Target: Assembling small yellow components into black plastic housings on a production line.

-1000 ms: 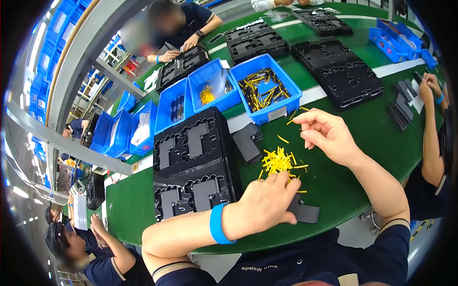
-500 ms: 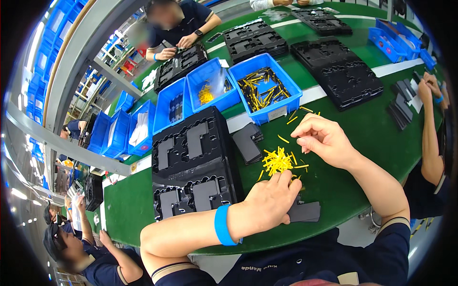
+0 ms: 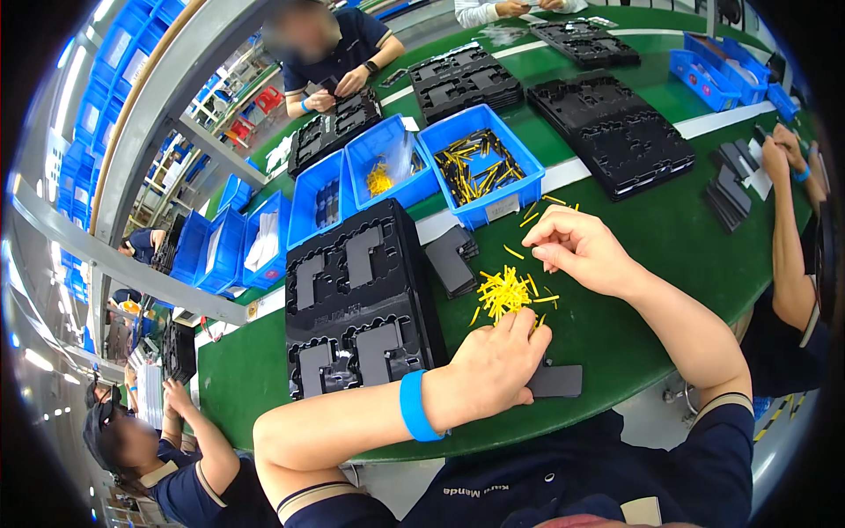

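A loose pile of short yellow strips lies on the green table in front of me. My left hand, with a blue band at its wrist, reaches to the pile's near edge. Its fingers are bent and close together, and whatever is at their tips is hidden. Just beyond the pile on the right, my right hand is raised with thumb and forefinger pinched; anything between them is too small to make out. A dark grey flat piece lies beside my left hand, partly covered by it. More grey L-shaped pieces are stacked left of the pile.
Stacked black trays holding grey pieces stand to the left. Behind are a blue bin of black-and-yellow strips and another blue bin with yellow strips and a clear bag. More black trays lie farther back. Co-workers sit around the table.
The view has shifted slightly. Both my hands keep nearly the same poses by the yellow strips. The co-worker across the table now holds up a dark piece.
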A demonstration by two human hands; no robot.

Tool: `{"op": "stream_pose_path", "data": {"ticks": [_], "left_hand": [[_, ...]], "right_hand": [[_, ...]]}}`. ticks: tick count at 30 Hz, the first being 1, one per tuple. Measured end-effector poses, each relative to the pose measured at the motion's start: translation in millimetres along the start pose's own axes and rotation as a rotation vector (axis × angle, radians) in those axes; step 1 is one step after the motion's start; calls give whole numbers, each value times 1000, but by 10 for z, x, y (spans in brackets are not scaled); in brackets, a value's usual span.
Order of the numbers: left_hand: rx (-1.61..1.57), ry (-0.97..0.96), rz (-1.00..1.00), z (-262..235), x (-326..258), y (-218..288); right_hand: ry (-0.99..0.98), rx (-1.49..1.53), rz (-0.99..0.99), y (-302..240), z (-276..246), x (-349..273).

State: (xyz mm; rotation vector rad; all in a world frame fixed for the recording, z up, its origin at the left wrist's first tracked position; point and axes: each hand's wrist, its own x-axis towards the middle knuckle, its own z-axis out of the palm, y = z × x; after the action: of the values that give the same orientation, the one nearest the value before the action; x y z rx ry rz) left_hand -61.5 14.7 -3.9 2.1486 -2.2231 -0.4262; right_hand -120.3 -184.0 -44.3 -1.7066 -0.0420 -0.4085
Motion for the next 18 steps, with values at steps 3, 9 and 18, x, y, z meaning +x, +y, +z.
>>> {"op": "stream_pose_path", "data": {"ticks": [3, 9, 18], "left_hand": [[63, 99, 11, 3, -8, 51], [-430, 50, -63, -227, 30, -62], [-1140, 503, -357, -143, 233, -489]], "right_hand": [[27, -50, 5, 0, -3, -2], [50, 105, 46, -15, -1, 36], [130, 274, 103, -186, 63, 11]]}}
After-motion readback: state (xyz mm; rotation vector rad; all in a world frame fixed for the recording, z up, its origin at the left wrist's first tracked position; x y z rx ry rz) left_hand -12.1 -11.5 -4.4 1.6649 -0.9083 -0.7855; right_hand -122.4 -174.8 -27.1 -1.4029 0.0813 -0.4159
